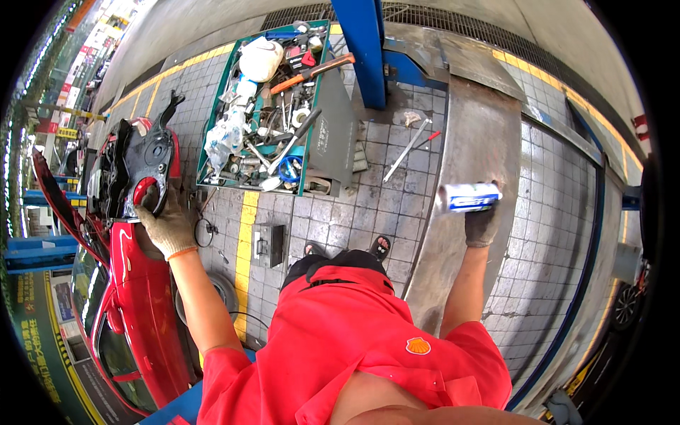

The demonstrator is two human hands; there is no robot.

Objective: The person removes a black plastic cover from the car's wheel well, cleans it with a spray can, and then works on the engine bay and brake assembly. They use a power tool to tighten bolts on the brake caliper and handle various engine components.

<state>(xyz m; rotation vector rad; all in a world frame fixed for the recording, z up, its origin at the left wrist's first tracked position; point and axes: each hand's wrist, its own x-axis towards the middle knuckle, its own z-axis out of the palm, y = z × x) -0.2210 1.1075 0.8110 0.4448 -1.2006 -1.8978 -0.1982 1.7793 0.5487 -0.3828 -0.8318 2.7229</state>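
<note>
My left hand [164, 223], in a pale work glove, grips the black metal part [152, 156] at the front of a red car [142, 312], beside a round red opening or piece; part of its fingers is hidden there. My right hand [481, 227], also gloved and darker, is closed on a white-and-blue spray can [460, 200], held sideways above a long steel ramp [453, 269]. The car's front has dark trim exposed, and a long red panel with a dark underside stands out at its left.
A green tool cart [329, 159] full of tools stands ahead, beside a blue lift post [358, 53]. A grey metal box [267, 251], two long bars [406, 152], hoses and a tire [219, 290] are on the tiled floor. A dark car's wheel [627, 304] shows at far right.
</note>
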